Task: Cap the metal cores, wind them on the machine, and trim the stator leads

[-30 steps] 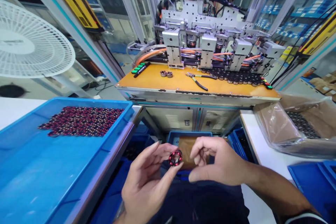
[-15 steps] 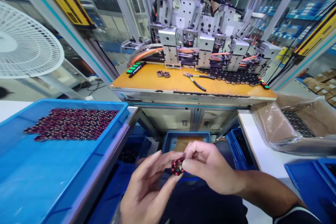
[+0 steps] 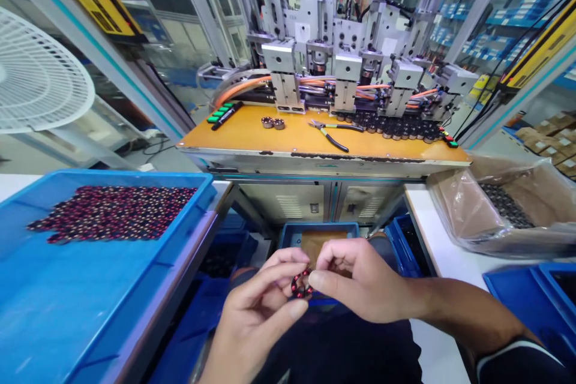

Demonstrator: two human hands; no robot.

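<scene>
A small black ring-shaped part with red spots (image 3: 300, 285) is between my two hands at the lower middle. My left hand (image 3: 265, 306) curls round its left side, with fingers behind it and the thumb below. On the right, my right hand (image 3: 353, 282) pinches the ring's edge between thumb and bent fingers. Many similar red and black parts (image 3: 121, 210) lie packed together in a blue tray (image 3: 49, 300) at the left.
An orange bench (image 3: 238, 135) ahead carries pliers (image 3: 333, 135), two round parts (image 3: 273, 123), a marker (image 3: 227, 116) and a row of dark parts (image 3: 396, 126) beneath a machine (image 3: 315, 30). A plastic-lined box (image 3: 463, 210) stands right; a fan (image 3: 40, 72) stands left.
The ring has turned slightly in my fingers, and my left thumb has moved a little away from its lower edge. The whole view has shifted slightly.
</scene>
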